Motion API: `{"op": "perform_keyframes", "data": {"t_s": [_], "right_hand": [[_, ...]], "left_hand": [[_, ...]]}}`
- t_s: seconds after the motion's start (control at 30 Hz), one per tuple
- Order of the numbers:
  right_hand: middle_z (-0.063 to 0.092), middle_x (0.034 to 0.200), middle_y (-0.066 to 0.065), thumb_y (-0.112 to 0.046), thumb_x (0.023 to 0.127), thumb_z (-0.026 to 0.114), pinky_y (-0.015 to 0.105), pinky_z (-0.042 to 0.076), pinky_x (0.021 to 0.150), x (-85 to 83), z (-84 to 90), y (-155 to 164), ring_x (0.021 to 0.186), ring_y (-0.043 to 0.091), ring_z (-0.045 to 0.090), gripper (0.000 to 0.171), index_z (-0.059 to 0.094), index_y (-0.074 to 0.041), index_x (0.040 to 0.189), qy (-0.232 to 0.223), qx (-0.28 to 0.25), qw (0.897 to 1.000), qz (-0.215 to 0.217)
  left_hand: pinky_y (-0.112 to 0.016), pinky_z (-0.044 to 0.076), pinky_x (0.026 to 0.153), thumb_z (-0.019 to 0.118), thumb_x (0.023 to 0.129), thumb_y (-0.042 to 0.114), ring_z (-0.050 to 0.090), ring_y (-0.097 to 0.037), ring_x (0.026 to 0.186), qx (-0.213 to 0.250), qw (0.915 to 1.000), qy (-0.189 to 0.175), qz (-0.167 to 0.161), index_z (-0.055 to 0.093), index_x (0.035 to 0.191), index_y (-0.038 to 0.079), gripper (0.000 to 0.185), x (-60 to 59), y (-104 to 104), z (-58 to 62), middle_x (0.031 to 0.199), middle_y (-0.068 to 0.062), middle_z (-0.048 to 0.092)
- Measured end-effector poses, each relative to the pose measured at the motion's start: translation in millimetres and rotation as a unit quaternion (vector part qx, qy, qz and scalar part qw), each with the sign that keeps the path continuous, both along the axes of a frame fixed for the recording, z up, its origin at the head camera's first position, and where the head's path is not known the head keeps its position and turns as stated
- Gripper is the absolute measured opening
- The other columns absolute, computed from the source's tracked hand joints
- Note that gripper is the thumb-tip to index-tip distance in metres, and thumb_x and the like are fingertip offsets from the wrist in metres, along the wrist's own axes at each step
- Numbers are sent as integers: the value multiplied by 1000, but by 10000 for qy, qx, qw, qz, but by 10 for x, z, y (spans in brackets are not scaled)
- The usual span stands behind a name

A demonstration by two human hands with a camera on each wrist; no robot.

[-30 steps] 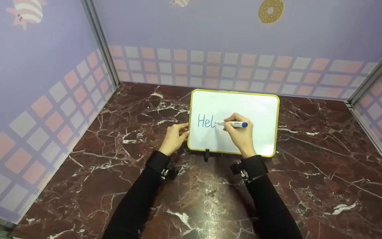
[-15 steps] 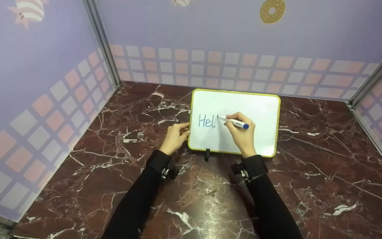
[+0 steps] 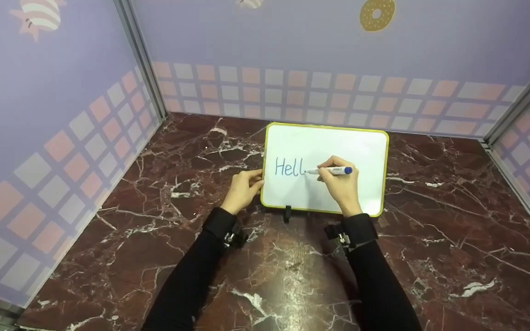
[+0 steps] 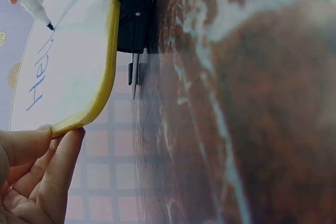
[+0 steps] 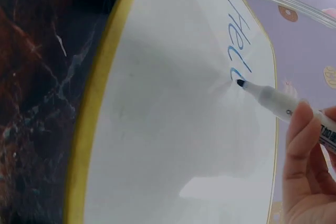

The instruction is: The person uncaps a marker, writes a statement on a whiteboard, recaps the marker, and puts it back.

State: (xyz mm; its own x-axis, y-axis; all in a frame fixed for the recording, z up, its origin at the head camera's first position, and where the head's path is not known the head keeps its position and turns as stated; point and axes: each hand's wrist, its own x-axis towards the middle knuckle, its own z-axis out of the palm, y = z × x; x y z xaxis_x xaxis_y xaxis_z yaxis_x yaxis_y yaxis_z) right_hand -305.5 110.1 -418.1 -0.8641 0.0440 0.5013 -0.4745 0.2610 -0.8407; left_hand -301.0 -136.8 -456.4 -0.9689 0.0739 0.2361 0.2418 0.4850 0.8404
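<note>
White board (image 3: pixel 338 147) with a yellow-green rim lies flat on the dark red marble table (image 3: pixel 430 239), near the back wall. Head view: blue letters "Hell" (image 3: pixel 290 168) on its left half. Right hand (image 3: pixel 342 186) pinches a marker (image 3: pixel 331 171), white barrel, blue end cap, tip on the board just right of the last letter. Left hand (image 3: pixel 242 189) sits at the board's left edge, fingers curled, tips touching the rim. Black clip (image 3: pixel 286 213) at the near rim. Both sleeves black.

Left wrist view: left fingers (image 4: pixel 58 156) press the yellow rim, board (image 4: pixel 68 61) seen edge-on, slightly glossy; black clip (image 4: pixel 131 11) at the rim; marker (image 4: pixel 29 1) tip on the surface by the blue writing.

Right wrist view: marker (image 5: pixel 278 103) tip dark, touching the board (image 5: pixel 173 129) at the end of the blue writing (image 5: pixel 239 40); right fingers (image 5: pixel 299 145) wrapped round the barrel. Faint smudges on the white surface.
</note>
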Motion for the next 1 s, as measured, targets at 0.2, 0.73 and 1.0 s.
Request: {"op": "perform_keyframes", "data": {"t_s": [0.2, 0.73, 1.0], "right_hand": [[69, 77, 27, 8, 85, 63, 15, 52, 57, -28, -23, 34, 59, 8, 64, 9, 71, 7, 82, 138, -266, 9995, -37], [66, 72, 32, 10, 85, 56, 14, 50, 54, 236, 271, -28, 61, 41, 65, 14, 66, 12, 75, -109, 20, 9994, -327], [67, 79, 34, 10, 85, 58, 15, 56, 59, 203, 241, -53, 59, 21, 67, 11, 67, 14, 80, -168, -138, 9998, -22]], "left_hand": [[-30, 64, 75, 62, 95, 0, 73, -33, 95, 24, 10000, -13, 21, 59, 131, -10, 37, 0, 4, 4, 109, -27, 71], [-32, 64, 76, 62, 95, 1, 73, -33, 96, -34, 10000, 62, -66, 58, 131, -10, 38, -10, -15, -11, 111, -27, 71], [-30, 64, 73, 63, 94, -1, 74, -34, 93, -19, 9999, 155, -29, 59, 129, -12, 37, -1, -7, -8, 108, -28, 71]]}}
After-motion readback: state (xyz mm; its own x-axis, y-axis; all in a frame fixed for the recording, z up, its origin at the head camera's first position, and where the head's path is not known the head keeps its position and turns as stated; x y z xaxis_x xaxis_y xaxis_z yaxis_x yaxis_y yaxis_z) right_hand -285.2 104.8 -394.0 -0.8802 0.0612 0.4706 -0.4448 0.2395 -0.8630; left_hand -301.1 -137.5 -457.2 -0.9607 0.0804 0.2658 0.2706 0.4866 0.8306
